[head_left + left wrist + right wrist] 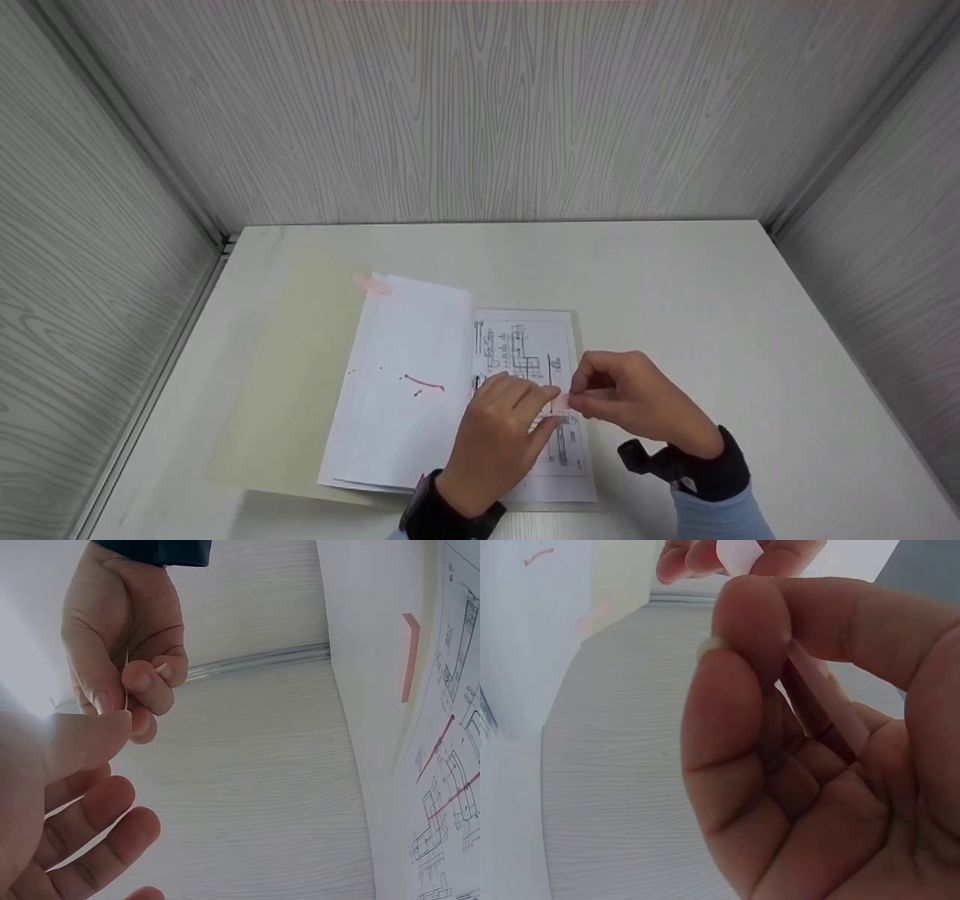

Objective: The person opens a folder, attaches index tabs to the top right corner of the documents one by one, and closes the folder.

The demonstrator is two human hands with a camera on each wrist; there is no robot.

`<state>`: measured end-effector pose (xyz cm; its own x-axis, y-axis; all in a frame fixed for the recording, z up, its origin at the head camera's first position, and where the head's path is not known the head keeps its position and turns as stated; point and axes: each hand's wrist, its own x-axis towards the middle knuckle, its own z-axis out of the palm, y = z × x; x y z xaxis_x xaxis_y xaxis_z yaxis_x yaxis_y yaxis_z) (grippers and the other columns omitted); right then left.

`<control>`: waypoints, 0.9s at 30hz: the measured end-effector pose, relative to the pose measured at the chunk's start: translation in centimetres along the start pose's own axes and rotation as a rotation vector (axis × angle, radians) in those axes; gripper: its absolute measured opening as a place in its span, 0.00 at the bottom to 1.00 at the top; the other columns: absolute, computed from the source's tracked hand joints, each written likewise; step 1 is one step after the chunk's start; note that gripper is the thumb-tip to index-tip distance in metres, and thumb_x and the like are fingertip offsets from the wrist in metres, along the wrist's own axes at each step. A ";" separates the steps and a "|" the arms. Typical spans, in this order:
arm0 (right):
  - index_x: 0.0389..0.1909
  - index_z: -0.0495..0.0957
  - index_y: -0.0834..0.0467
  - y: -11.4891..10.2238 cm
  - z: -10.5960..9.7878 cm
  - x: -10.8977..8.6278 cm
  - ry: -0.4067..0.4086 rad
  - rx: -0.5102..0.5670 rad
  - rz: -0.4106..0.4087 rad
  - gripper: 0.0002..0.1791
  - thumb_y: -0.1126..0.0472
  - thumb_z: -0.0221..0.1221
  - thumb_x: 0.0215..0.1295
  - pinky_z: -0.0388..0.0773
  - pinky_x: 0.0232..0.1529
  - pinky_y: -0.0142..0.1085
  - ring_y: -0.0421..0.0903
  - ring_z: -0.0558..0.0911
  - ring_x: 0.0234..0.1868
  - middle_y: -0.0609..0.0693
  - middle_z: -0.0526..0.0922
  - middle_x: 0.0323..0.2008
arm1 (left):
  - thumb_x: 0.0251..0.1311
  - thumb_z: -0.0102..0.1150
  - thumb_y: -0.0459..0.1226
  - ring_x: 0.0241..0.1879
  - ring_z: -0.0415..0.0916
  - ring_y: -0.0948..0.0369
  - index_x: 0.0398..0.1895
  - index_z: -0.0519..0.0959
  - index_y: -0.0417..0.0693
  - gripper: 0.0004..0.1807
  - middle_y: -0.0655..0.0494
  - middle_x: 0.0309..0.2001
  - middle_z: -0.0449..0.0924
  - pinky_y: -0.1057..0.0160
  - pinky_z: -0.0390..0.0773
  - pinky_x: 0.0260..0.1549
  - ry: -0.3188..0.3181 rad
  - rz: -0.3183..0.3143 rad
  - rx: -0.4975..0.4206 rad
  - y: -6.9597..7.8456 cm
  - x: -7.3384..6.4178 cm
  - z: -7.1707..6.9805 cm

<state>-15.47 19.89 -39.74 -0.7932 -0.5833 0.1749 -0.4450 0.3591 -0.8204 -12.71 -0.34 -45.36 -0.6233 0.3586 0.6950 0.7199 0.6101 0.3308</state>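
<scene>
A pale pink strip (pixel 559 403) sits right of centre in the lower half of the head view, between the fingertips of both hands and over the printed sheet (pixel 517 352). It is thin, flat and straight-edged; in the left wrist view it turns edge-on and shows as little more than a fine pale line. In the right wrist view a long, smooth pink length runs back from the fingertips towards the palm, with a lighter piece at the top of the frame; these look like one strip, though the fingers hide the join.

The right hand (pixel 641 394) pinches it between thumb and forefinger. The left hand (pixel 499 435) grips the other end with thumb and forefinger, its remaining fingers loosely bent.

The printed sheet carries black line drawings. To its left lie white pages (pixel 405 337) with red marks, a pink tab (pixel 373 283) at their upper left corner, over a pale yellow cover (pixel 289 390) on the desk (pixel 675 300).
</scene>
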 end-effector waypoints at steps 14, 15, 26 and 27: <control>0.34 0.82 0.52 6.0 -1.5 2.7 0.031 -0.151 0.103 0.03 0.64 0.62 0.63 0.80 0.26 0.36 0.44 0.80 0.25 0.43 0.83 0.29 | 0.56 0.67 0.42 0.46 0.75 0.62 0.46 0.82 0.48 0.15 0.58 0.41 0.79 0.63 0.73 0.50 -0.045 -0.072 -0.007 0.0 -0.3 1.5; 0.34 0.82 0.53 6.8 -1.9 3.2 0.058 -0.165 0.129 0.02 0.63 0.62 0.63 0.80 0.27 0.36 0.44 0.80 0.25 0.44 0.82 0.28 | 0.55 0.68 0.42 0.46 0.75 0.62 0.46 0.82 0.48 0.16 0.58 0.41 0.78 0.63 0.73 0.51 -0.070 -0.074 0.002 0.0 -0.4 1.9; 0.36 0.83 0.55 14.4 -2.4 8.1 0.146 -0.195 0.478 0.06 0.57 0.64 0.61 0.75 0.27 0.37 0.48 0.80 0.26 0.51 0.81 0.29 | 0.52 0.66 0.56 0.62 0.64 0.48 0.59 0.76 0.54 0.32 0.50 0.59 0.72 0.42 0.68 0.55 -0.638 -0.204 0.165 0.2 -2.4 6.1; 0.36 0.83 0.56 14.9 -2.3 8.4 0.151 -0.189 0.499 0.07 0.57 0.64 0.61 0.75 0.28 0.37 0.48 0.81 0.26 0.51 0.81 0.29 | 0.51 0.67 0.57 0.64 0.62 0.45 0.61 0.75 0.56 0.34 0.49 0.62 0.70 0.39 0.67 0.54 -0.671 -0.223 0.179 0.2 -2.5 6.4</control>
<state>-29.68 21.97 -49.24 -0.9714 -0.2035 -0.1223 -0.0562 0.6976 -0.7143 -12.98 3.37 -51.10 -0.8434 0.5336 0.0631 0.5292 0.8045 0.2697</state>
